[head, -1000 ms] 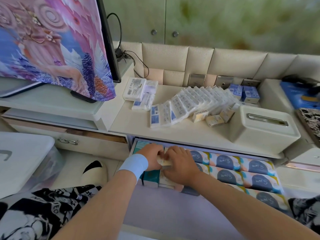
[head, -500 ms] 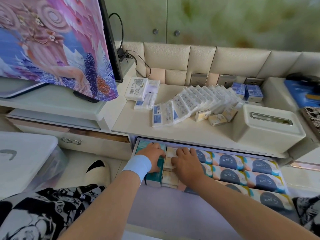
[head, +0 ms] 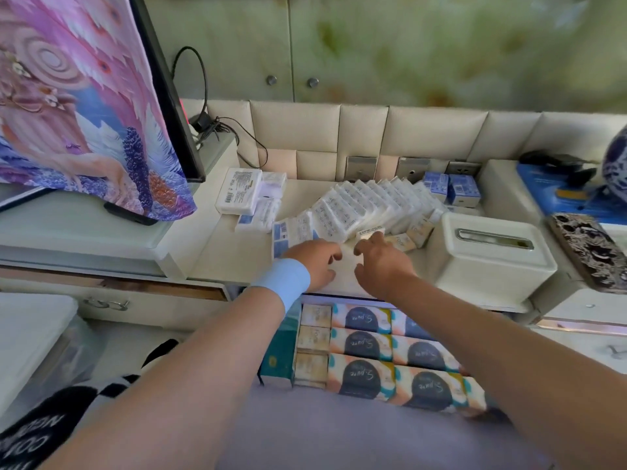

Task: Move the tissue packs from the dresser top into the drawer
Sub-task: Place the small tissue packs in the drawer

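Note:
A fanned row of white tissue packs [head: 359, 208] leans across the cream dresser top [head: 220, 262], with small beige packs [head: 409, 237] at its right end. More white packs [head: 241, 191] lie at the back left. Both hands hover over the dresser's front edge, just in front of the row. My left hand [head: 314, 262], with a blue wristband, and my right hand [head: 381, 261] have their fingers spread and hold nothing. Below them the open drawer [head: 278, 354] holds beige packs [head: 314, 339] and colourful packs [head: 364, 344] in rows.
A white tissue box [head: 488, 256] stands to the right of the row. Blue boxes [head: 454, 188] sit at the back by wall sockets. A draped screen [head: 84, 106] stands at left, cables behind it. A patterned item [head: 590, 252] lies at far right.
Both hands have left the drawer, where they were pressing beige packs into place, and risen to the dresser top in front of the white packs. The view has tilted upward.

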Motion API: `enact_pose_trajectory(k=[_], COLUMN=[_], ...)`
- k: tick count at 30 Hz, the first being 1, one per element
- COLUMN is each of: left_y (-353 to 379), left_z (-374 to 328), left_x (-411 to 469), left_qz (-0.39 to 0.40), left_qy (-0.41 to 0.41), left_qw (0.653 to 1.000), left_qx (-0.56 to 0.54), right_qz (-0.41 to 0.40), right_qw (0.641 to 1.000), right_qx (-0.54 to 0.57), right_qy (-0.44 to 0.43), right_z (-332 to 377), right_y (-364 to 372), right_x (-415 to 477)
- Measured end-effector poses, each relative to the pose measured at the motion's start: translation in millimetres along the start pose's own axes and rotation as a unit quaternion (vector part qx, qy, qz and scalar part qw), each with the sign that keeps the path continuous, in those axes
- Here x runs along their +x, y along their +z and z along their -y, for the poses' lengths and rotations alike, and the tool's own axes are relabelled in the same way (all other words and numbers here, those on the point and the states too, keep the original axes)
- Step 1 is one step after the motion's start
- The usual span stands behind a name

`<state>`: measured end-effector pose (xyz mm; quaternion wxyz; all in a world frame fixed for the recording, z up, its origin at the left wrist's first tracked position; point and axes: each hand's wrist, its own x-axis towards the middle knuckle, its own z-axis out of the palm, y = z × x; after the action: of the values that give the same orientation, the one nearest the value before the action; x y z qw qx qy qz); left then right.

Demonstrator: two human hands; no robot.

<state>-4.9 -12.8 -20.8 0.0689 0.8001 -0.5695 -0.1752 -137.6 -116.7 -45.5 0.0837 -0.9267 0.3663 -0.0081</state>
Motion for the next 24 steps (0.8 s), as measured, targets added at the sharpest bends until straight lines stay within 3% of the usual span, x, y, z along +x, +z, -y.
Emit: enact_pose_trajectory(k=[7,11,14,16,18,22,24], left_y=[-5.2,4.0,1.8,2.8,5.0,6.8,6.9], left_z=[-22.7,-21.5,-25.9,-29.3,-31.8,-33.6,-32.8], left_x=[46.6,67.5,83.3,90.3,95.9,104.8,108.4], left_qz=[0.025,0.037,0.005,-0.005,-0.013,-0.019,-0.019], left_qy=[0.066,0.101,0.127,0.131,0.128,0.117,0.108], left_qw=[0.993,0.984,0.980,0.978,0.976,0.981,0.986], left_qx=[0.090,0.138,0.156,0.165,0.176,0.156,0.125], right_qz=[0.146,0.157,0.093,-0.016,-0.070,0.039,0.086], right_qw=[0.982,0.984,0.994,0.990,0.975,0.949,0.934], right_qx=[-0.053,-0.043,-0.048,-0.138,-0.210,-0.270,-0.285], right_qy=[0.107,0.073,0.031,0.003,0.013,0.161,0.196], right_z=[-43.8,-48.9,-45.3,-47.4,-56.1,-82.9,-94.5], right_y=[-11.1,-3.1,-16.8,-30.6,-40.5,-51.3,-50.3], right_x=[19.4,28.4,36.8,46.8,59.2,76.4,83.0])
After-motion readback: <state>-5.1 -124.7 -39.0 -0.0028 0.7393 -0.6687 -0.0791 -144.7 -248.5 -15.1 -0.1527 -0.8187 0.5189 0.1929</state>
